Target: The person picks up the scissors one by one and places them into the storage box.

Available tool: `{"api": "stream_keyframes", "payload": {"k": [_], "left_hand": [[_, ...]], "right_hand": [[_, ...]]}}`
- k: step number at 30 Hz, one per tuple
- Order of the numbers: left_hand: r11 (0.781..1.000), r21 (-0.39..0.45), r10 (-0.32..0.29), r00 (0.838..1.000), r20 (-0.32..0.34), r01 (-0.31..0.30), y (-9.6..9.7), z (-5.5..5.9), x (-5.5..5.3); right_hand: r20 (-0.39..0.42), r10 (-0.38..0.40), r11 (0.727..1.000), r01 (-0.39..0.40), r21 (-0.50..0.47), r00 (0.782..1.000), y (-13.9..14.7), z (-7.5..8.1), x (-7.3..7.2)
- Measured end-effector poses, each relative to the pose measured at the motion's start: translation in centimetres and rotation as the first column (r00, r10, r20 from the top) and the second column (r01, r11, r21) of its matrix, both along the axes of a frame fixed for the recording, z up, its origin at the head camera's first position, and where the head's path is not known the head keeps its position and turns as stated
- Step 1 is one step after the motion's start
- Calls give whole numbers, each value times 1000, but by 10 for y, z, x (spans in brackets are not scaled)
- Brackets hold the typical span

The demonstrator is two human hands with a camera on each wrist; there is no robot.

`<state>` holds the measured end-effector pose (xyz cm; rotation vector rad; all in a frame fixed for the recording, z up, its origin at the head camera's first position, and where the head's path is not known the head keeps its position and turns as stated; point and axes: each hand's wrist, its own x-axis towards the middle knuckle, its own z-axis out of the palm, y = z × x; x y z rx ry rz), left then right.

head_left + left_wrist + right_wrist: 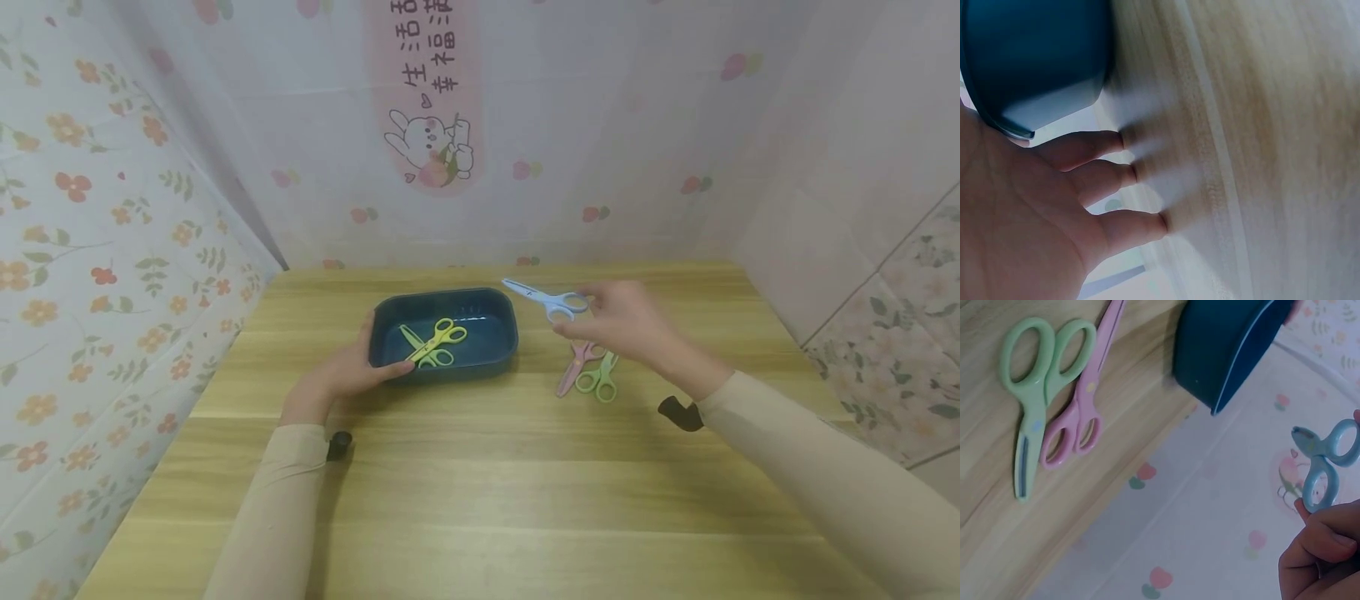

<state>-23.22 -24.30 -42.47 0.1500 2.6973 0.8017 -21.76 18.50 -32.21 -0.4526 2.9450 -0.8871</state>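
Observation:
My left hand (341,375) grips the left end of a dark blue rectangular box (480,371), thumb across its front rim; in the left wrist view, three fingertips touch the table. Yellow scissors (431,343) lie crossed over green scissors (409,336) inside the box. Between thumb and fingers, my right hand (626,321) pinches light blue scissors (542,297) by their handle loops. They are held above the table, right of the box, blades pointing left toward it. Beneath that hand, pink scissors (1089,387) and light green scissors (1034,419) lie side by side on the wood.
The wooden table (480,508) ends at a printed curtain (637,150) behind the box. Floral cloth (97,217) hangs on the left, and another patterned panel (907,333) stands on the right. Dark wrist-worn pieces (681,413) stick out near both sleeves.

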Motion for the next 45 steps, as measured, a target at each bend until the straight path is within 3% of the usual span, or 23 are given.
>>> {"api": "stream_keyframes", "payload": {"k": [7,22,35,45], "left_hand": [[1000,10,8,1000,8,-8,-1,-1,1],[1000,9,3,1000,18,-3,-1,0,0],[1000,-1,0,1000,9,0,-2,-1,0],[1000,-8,12,1000,14,-12,-1,-2,0]], "right_hand": [[55,37,999,-36,-15,998,-20,-5,-6],[123,145,976,-162,143,982,-73,-23,-30],[128,158,957,-184,225,979,-102,-42,-47],[177,145,947,-188,260,974,-120,-45,-55]]}}
